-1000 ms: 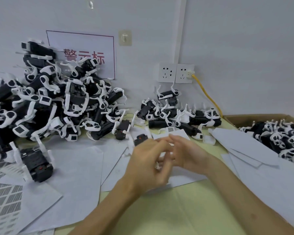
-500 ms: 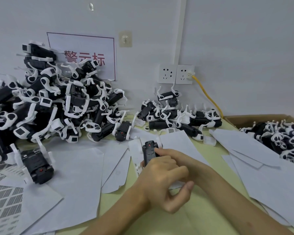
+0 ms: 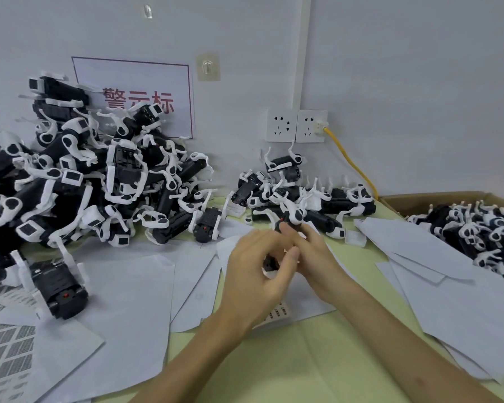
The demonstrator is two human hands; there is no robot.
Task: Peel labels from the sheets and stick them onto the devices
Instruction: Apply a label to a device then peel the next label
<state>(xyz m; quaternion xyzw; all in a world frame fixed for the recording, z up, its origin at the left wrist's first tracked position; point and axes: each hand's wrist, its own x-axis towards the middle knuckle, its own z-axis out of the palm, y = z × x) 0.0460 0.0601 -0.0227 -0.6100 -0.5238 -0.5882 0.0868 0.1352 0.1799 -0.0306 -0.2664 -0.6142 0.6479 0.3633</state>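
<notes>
Head view looks down on a pale yellow-green table (image 3: 303,359) with a white double wall socket (image 3: 296,125) on the wall behind it; straight below the socket, nearer the camera, the left hand (image 3: 253,274) curls its fingers and thumb round a small black device with white clips (image 3: 271,264), gripping it just above the paper; the right hand (image 3: 317,263) touches the left from the socket's right-hand side, fingers stretched toward the device, but blur hides whether it pinches a label or merely presses, so I cannot tell its grip. A small sheet of printed labels (image 3: 277,314) peeps out under the left wrist; a larger gridded label sheet (image 3: 3,353) lies far to the lower left of the socket.

Judging progress: a tall heap of black-and-white devices (image 3: 99,184) rises to the socket's left, a smaller heap (image 3: 297,199) sits directly beneath it, and a brown cardboard box (image 3: 437,197) at its lower right holds more; which lot is finished cannot be told from here. Many blank white backing sheets (image 3: 128,301) are strewn below the socket, which suggests plenty of labels are already used; the work seems well under way, with much left.
</notes>
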